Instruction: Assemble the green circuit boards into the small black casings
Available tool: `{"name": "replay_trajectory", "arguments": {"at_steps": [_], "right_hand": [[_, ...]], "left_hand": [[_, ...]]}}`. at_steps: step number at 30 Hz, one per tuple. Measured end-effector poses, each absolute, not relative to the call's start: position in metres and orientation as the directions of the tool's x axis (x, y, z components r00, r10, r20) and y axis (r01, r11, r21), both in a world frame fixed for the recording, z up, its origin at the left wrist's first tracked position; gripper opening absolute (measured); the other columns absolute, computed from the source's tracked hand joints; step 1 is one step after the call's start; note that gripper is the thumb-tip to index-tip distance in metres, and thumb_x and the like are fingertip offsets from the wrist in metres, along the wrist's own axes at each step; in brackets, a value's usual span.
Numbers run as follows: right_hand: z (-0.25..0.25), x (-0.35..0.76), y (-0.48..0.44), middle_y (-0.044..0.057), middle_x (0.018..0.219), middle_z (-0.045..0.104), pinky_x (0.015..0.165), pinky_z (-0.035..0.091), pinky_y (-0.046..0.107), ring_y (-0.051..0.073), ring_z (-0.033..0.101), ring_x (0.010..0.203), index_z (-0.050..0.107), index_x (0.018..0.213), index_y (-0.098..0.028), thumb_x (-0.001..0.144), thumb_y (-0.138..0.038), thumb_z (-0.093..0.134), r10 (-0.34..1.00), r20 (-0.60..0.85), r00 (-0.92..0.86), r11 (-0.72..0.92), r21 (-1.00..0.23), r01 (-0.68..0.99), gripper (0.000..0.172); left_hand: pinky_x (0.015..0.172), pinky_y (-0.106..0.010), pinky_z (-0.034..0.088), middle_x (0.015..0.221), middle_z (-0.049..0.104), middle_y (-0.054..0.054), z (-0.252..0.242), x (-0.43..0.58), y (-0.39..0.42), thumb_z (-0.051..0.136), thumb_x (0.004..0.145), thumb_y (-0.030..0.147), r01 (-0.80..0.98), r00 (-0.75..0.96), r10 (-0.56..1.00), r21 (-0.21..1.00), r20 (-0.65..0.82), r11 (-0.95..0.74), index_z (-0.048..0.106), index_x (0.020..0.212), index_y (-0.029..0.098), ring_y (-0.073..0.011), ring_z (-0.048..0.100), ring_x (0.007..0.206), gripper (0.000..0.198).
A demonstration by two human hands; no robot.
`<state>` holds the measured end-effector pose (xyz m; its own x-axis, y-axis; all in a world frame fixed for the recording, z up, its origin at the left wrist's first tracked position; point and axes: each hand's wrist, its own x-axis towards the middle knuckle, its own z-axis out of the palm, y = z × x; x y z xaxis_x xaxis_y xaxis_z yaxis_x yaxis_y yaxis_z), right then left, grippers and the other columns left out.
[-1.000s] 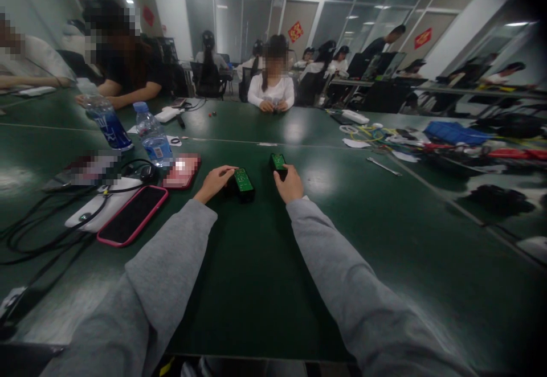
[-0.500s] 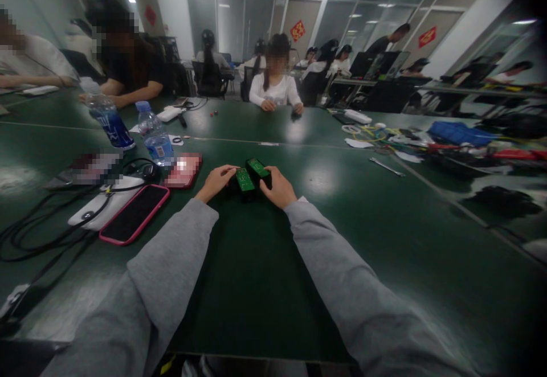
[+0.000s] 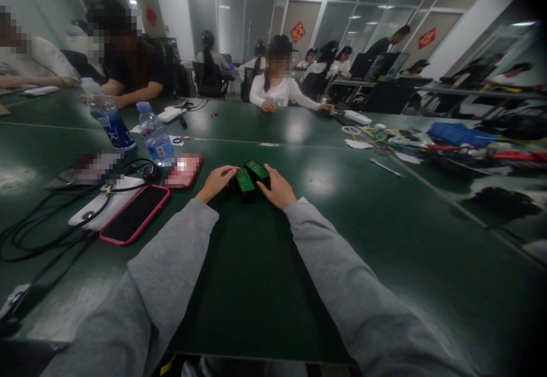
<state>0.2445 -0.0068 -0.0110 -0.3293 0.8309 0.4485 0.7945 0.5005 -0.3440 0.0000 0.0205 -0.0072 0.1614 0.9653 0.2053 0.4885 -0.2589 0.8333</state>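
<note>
Sitting paired, inside the table [image 3: 265, 297]'s near edge: left box [image 3: 245, 180], right box [image 3: 257, 168]; right hand [image 3: 279, 188] pinching that, unreleased; left hand [image 3: 216, 183], grip unclear.

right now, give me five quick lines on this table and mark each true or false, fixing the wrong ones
1. The right hand holds the right green circuit board. True.
2. A metal wrench lies to the right of the right hand. True.
3. The left hand grips the wrench. False: its fingers are at the left green circuit board.
4. The blue-capped water bottle lies on its side. False: it stands upright.
5. The pink-cased smartphone with the dark screen lies to the left of the left hand. True.
</note>
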Motion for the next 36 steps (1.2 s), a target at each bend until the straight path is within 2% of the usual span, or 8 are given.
{"name": "replay_trajectory", "arguments": {"at_steps": [7,15,22,30,36], "right_hand": [[-0.0140,0.2446,-0.0041,0.015,0.131,0.053,0.102,0.046,0.043,0.027,0.052,0.122,0.038,0.141,-0.014,0.092,-0.040,0.049,0.815,0.477,-0.330,0.517,-0.341,0.785,0.056],[-0.0095,0.2439,-0.0076,0.016,0.130,0.053,0.099,0.048,0.044,0.028,0.054,0.120,0.038,0.141,-0.013,0.092,-0.039,0.050,0.822,0.461,-0.336,0.512,-0.338,0.790,0.056],[-0.0084,0.2434,-0.0082,0.016,0.130,0.052,0.099,0.048,0.045,0.028,0.054,0.118,0.037,0.141,-0.013,0.094,-0.039,0.048,0.829,0.445,-0.337,0.502,-0.329,0.800,0.055],[-0.0071,0.2424,-0.0095,0.016,0.130,0.052,0.099,0.047,0.044,0.028,0.055,0.116,0.038,0.141,-0.013,0.093,-0.037,0.050,0.831,0.448,-0.329,0.497,-0.335,0.800,0.055],[-0.0068,0.2421,-0.0092,0.017,0.129,0.052,0.100,0.047,0.045,0.028,0.053,0.119,0.038,0.140,-0.011,0.093,-0.036,0.050,0.827,0.447,-0.343,0.507,-0.326,0.798,0.054]], "left_hand": [[0.058,-0.025,0.045,0.108,0.071,-0.006,-0.0100,0.0004,0.0232,0.050,0.089,0.044,0.488,0.160,0.965,0.834,0.206,-0.259,0.070,0.114,0.023,-0.0125,0.059,0.065,0.038],[0.060,-0.027,0.046,0.095,0.073,-0.006,-0.0065,0.0011,0.0210,0.051,0.089,0.041,0.491,0.136,0.968,0.835,0.210,-0.250,0.071,0.112,0.022,-0.0162,0.061,0.070,0.036],[0.062,-0.026,0.046,0.095,0.072,-0.005,-0.0058,-0.0001,0.0202,0.048,0.090,0.044,0.512,0.172,0.962,0.815,0.213,-0.272,0.069,0.114,0.023,-0.0127,0.058,0.063,0.038],[0.060,-0.026,0.045,0.101,0.072,-0.005,-0.0109,-0.0013,0.0238,0.048,0.090,0.045,0.492,0.181,0.958,0.823,0.222,-0.283,0.069,0.115,0.024,-0.0125,0.058,0.064,0.039],[0.060,-0.025,0.044,0.097,0.072,-0.005,-0.0095,-0.0004,0.0232,0.049,0.090,0.043,0.492,0.166,0.962,0.827,0.219,-0.273,0.070,0.114,0.022,-0.0118,0.056,0.061,0.038]]}}
